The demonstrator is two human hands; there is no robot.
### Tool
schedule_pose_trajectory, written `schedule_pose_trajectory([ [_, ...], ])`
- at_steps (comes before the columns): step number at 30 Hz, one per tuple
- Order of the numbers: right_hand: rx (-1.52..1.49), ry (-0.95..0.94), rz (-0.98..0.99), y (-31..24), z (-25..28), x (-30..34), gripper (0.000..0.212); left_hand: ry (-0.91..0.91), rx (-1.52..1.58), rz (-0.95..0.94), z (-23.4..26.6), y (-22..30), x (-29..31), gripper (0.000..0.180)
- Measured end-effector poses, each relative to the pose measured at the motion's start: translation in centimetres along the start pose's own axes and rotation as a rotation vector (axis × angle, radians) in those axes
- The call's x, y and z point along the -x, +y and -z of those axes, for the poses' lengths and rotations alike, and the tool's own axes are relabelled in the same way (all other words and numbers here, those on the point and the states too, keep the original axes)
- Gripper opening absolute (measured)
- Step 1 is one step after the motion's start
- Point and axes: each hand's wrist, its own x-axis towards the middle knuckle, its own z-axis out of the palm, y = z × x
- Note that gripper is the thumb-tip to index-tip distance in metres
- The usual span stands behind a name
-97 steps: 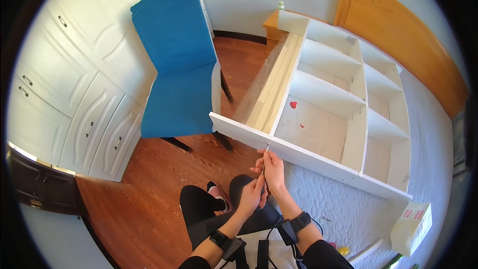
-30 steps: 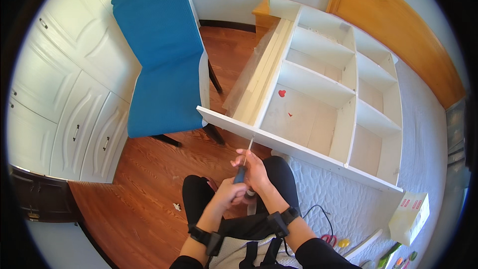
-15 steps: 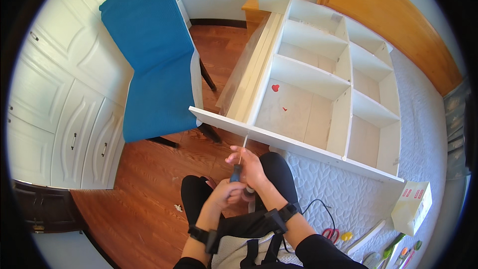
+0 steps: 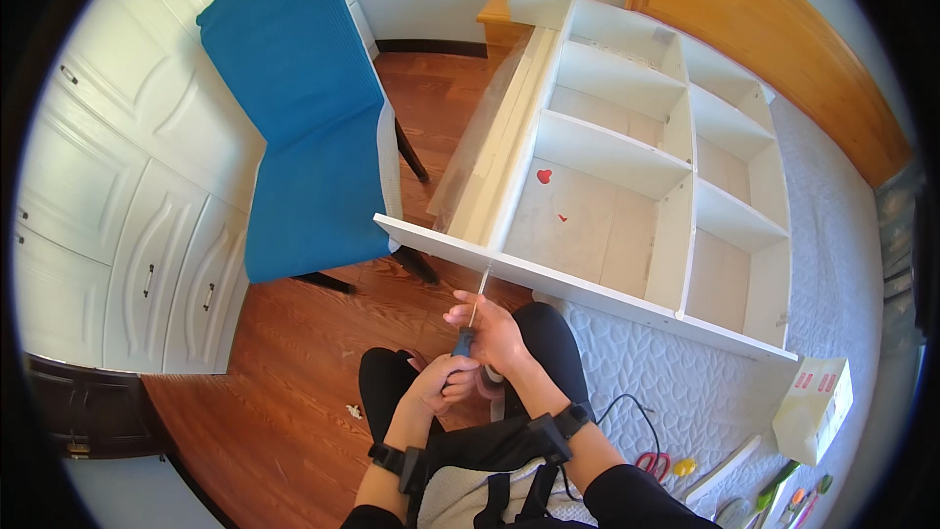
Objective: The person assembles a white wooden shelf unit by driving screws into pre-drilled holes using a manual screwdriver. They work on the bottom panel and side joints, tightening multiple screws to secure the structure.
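Note:
A screwdriver (image 4: 464, 341) with a blue handle and a thin metal shaft points away from me. My left hand (image 4: 444, 382) is closed round its handle. Further along, my right hand (image 4: 494, 335) holds the shaft with loosely curled fingers, some sticking out to the left. The shaft's tip meets the near long panel of a white shelf unit (image 4: 587, 286), close to its left part. Whether a screw sits at the tip is too small to tell. The unit lies on its back with its compartments facing up, and two red marks show inside the largest one.
A blue-covered chair (image 4: 318, 176) stands at the left, before white cabinets (image 4: 147, 264). The shelf unit rests on a bed with a pale quilted cover (image 4: 627, 372). On that cover lie red-handled scissors (image 4: 653, 463), a yellow object (image 4: 683, 466), a white box (image 4: 813, 411) and several small tools.
Hardly anything differs. The whole view has shifted slightly, and my left hand has turned a little on the screwdriver's handle, while the tip stays at the panel.

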Motion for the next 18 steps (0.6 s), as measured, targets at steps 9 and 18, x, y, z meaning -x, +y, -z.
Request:
schedule_pose_trajectory([
  [9,-0.005,-0.002,0.073,0.8,0.0,-0.7,0.025,1.052,-1.257,-1.074,-3.0,-4.1,0.5,0.028],
  [18,-0.026,-0.04,-0.049,0.6,-0.3,0.6,0.033,-0.228,0.678,-0.133,-0.4,-2.2,1.2,0.041],
])
